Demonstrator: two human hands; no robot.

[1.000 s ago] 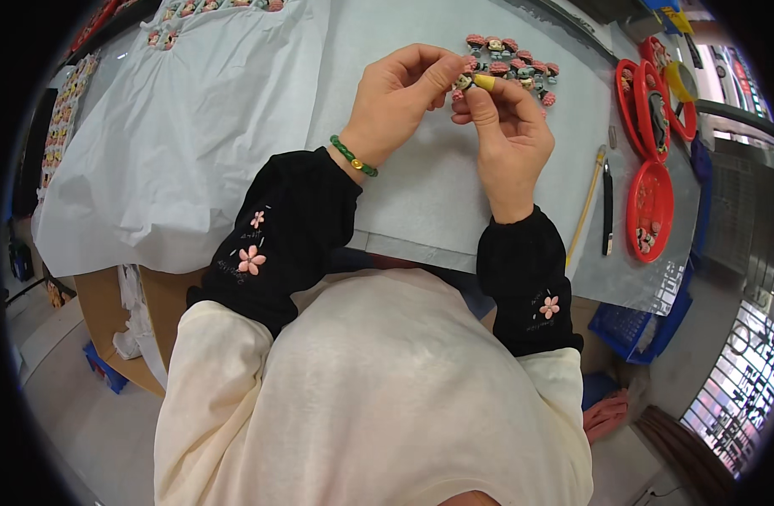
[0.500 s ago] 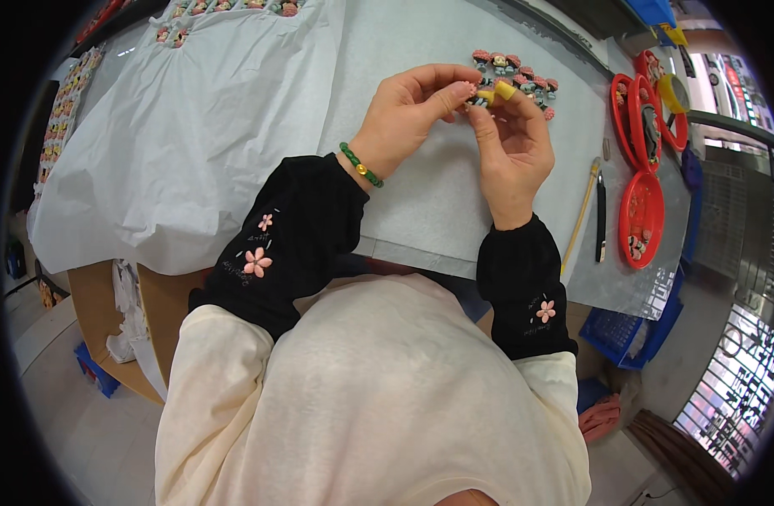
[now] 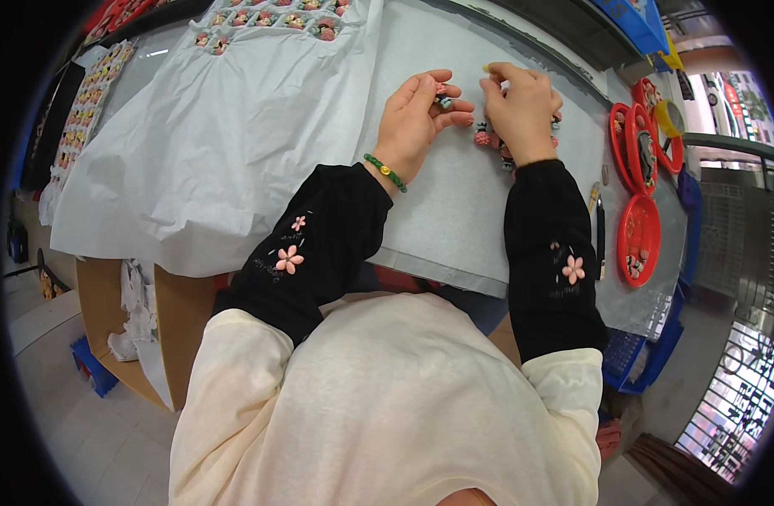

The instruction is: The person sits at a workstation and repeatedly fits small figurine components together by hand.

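My left hand [image 3: 411, 122] pinches a small pink-haired figurine [image 3: 443, 96] between thumb and fingers, raised over the pale work surface [image 3: 442, 211]. A green bracelet circles that wrist. To its right my right hand [image 3: 522, 108] is bent over a cluster of similar figurines [image 3: 482, 137], its back toward me. The fingers are curled in, and a yellow cover shows on one fingertip. What they grip, if anything, is hidden behind the hand. Part of the cluster shows beside and below it.
White sheeting [image 3: 210, 160] spreads on the left, with rows of figurines in compartments at its far end. On the right lie a red dish [image 3: 644, 218] with small pieces, other red dishes, a yellow tape roll [image 3: 669, 118] and a slim black tool [image 3: 601, 240]. A cardboard box [image 3: 180, 320] stands lower left.
My hands were together on a figurine and have parted. The left keeps the figurine; the right has turned over and moved onto the cluster. The whole view has shifted slightly.
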